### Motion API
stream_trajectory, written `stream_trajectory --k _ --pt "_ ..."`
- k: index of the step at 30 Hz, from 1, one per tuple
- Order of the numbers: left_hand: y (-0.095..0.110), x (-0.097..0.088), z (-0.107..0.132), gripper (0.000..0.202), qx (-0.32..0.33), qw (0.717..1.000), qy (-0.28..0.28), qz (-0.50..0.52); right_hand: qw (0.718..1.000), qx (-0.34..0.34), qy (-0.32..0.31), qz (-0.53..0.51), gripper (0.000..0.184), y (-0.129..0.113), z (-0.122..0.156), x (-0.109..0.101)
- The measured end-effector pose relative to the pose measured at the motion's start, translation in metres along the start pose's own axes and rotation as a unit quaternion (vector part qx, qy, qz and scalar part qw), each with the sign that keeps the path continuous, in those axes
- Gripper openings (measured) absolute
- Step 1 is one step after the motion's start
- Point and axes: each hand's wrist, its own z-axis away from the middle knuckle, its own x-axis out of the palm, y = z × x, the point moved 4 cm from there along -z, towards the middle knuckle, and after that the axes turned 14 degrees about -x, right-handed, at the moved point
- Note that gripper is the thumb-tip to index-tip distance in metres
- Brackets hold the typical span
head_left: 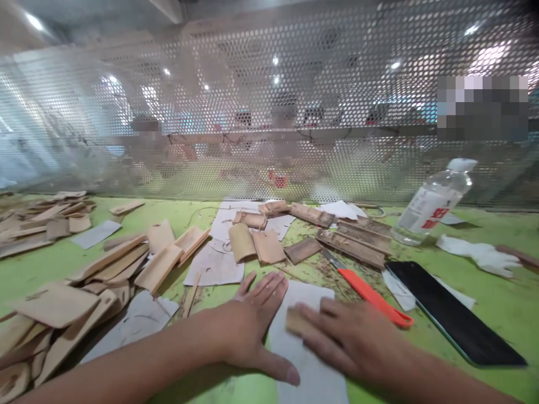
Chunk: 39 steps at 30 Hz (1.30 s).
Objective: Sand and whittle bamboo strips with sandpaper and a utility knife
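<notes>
Currently, the left hand (251,325) lies palm down, thumb spread wide, along the left edge of the white paper (315,384). Blurred, the right hand (351,332) pinches a small tan piece (295,321) over that sheet.

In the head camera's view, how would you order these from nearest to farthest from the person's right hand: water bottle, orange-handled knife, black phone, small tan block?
1. Small tan block: at the fingers of the right hand.
2. Orange-handled knife: just beyond the hand, to its right.
3. Black phone: farther right, past the knife.
4. Water bottle: farthest, behind the phone.
</notes>
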Motion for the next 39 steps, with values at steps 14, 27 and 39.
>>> stream_trajectory --k 14,27,39 --pt "0.0018 -0.0003 0.0005 0.129 -0.001 1.0 0.004 -0.01 0.999 0.02 -0.027 -0.011 0.04 -0.0027 -0.0019 -0.0019" --pt "0.0006 0.0001 0.0025 0.128 0.002 1.0 -0.003 0.003 1.0 0.016 0.003 -0.013 0.035 -0.0015 0.0011 -0.0092" --pt "-0.0027 0.0017 0.0016 0.128 0.01 1.0 -0.001 0.005 1.0 -0.003 -0.004 -0.022 0.035 -0.0005 0.004 -0.0054"
